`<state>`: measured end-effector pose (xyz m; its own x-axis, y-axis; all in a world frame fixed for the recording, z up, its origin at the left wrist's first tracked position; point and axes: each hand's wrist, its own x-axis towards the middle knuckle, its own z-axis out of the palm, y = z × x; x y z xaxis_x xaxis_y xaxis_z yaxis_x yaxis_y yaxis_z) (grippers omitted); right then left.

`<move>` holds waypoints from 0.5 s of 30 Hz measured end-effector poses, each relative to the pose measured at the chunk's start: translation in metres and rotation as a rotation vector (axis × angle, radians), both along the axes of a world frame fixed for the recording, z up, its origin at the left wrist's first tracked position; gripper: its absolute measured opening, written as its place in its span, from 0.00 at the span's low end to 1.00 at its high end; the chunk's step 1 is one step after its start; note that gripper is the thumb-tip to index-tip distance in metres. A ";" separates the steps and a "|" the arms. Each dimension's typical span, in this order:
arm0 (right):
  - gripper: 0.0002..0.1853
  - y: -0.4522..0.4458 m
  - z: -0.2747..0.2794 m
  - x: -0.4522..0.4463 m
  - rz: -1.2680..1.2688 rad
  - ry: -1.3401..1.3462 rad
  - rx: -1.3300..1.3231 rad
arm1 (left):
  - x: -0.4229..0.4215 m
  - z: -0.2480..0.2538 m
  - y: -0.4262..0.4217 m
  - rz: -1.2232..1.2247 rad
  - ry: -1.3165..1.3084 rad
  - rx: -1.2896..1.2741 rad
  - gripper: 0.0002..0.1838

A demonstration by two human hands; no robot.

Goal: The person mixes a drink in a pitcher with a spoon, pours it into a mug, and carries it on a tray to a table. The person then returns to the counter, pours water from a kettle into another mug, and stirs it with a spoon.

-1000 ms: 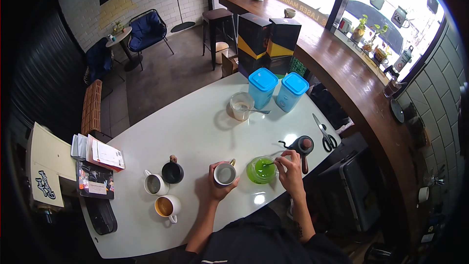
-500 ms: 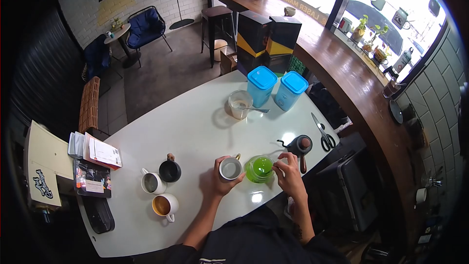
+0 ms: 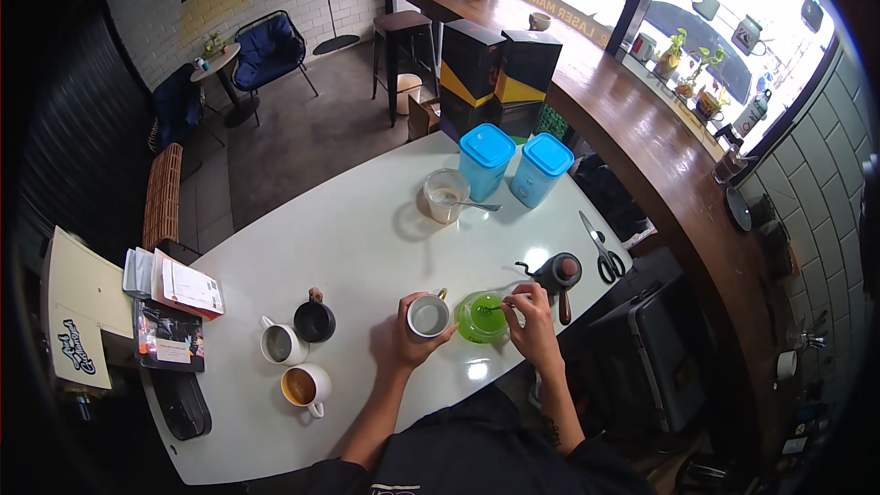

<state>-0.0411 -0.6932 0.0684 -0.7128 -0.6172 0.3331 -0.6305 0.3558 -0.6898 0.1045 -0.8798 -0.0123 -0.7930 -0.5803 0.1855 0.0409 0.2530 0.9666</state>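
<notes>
My left hand (image 3: 411, 335) is wrapped around a pale mug (image 3: 428, 316) with a gold-coloured handle, its inside facing up. Beside it stands a clear round container of bright green liquid (image 3: 477, 321). My right hand (image 3: 532, 323) pinches the handle of a spoon (image 3: 500, 306), whose lower end dips into that liquid. Just beyond my right hand is a black gooseneck kettle (image 3: 557, 273) with a wooden handle. To the left of my left hand sit a black cup (image 3: 314, 321), a white mug (image 3: 282, 345) and a white mug of brown liquid (image 3: 303, 388).
Two blue-lidded tubs (image 3: 488, 160) and a clear cup with a spoon (image 3: 445, 197) stand at the far side of the white table (image 3: 357, 247). Scissors (image 3: 605, 252) lie near its right edge. Papers (image 3: 186, 282) and a dark case (image 3: 181, 403) are at left.
My right hand has shifted the spoon slightly within the green liquid. My left hand still holds the mug in place. The whole view has moved a little.
</notes>
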 end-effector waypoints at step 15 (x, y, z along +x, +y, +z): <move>0.06 0.008 0.007 -0.001 0.036 0.036 0.054 | 0.000 0.004 0.001 -0.015 0.027 0.004 0.42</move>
